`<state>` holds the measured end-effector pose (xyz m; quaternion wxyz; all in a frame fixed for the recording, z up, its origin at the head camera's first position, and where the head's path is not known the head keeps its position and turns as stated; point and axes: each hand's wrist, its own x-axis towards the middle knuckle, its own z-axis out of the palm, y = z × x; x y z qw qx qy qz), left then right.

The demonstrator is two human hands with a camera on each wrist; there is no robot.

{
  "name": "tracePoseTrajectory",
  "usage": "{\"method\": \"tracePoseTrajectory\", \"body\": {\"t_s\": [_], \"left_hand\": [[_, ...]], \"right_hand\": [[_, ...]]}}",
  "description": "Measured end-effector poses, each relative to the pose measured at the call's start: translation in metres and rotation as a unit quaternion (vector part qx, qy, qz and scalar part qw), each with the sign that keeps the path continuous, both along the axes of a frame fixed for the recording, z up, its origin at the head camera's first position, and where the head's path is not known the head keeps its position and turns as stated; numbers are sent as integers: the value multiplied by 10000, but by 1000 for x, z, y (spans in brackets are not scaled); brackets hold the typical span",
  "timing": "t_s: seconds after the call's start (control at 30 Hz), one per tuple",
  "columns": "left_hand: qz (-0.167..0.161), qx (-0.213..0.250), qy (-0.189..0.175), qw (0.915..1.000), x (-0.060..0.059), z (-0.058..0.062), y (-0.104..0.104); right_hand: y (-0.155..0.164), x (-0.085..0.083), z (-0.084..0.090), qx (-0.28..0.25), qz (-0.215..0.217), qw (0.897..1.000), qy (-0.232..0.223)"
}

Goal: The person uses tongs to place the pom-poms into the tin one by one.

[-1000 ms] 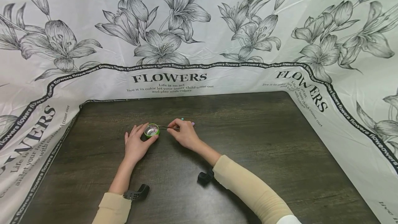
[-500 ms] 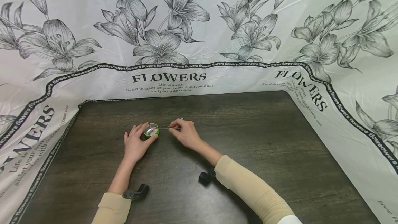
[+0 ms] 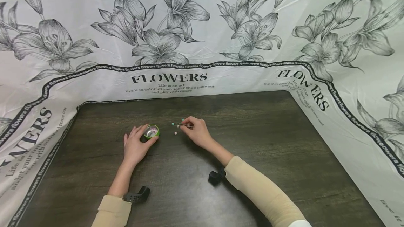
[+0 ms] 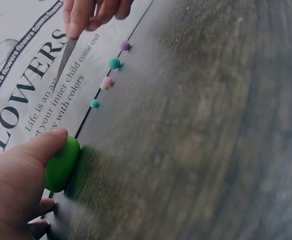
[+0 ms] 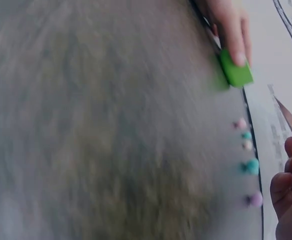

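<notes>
My left hand [image 3: 135,146] grips a small round green container [image 4: 62,167] with a shiny metallic inside, thumb on the near side and fingers on the far side. Something pinkish shows inside it, too small to make out. Between thumb and fingers, my right hand [image 3: 199,133] pinches metal tweezers [image 4: 64,62], whose narrow tips point left toward the container. No bead is visible at the tips. Loose round beads lie on the table between the hands: a pink bead [image 3: 175,133], a small teal bead [image 4: 94,103], a larger teal bead [image 4: 114,63] and a purple bead [image 4: 125,45].
The dark wood-grain table [image 3: 252,132] spreads around both hands. A white cloth [image 3: 233,45] with a flower print and lettering rises along its back and sides. Black wrist cameras are strapped to both forearms, one being the left wrist camera [image 3: 139,195].
My right hand has drawn right, away from the container, taking the tweezers with it. A pink bead and a teal bead now show in front of it. My left hand still holds the container.
</notes>
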<state>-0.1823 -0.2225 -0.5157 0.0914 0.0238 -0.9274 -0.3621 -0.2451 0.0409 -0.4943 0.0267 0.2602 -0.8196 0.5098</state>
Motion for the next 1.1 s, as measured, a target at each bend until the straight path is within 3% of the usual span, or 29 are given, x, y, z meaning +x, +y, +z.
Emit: {"method": "tracePoseTrajectory", "body": {"t_s": [0.43, 0.77, 1.1], "left_hand": [[-27, -77, 73, 9999, -1, 2, -2], [-15, -40, 24, 10000, -1, 1, 1], [-30, -7, 73, 10000, -1, -1, 1]], "right_hand": [[51, -11, 1, -87, -674, 9975, -174], [72, -10, -6, 149, -711, 9960, -522], [86, -11, -13, 181, -783, 9956, -490]]}}
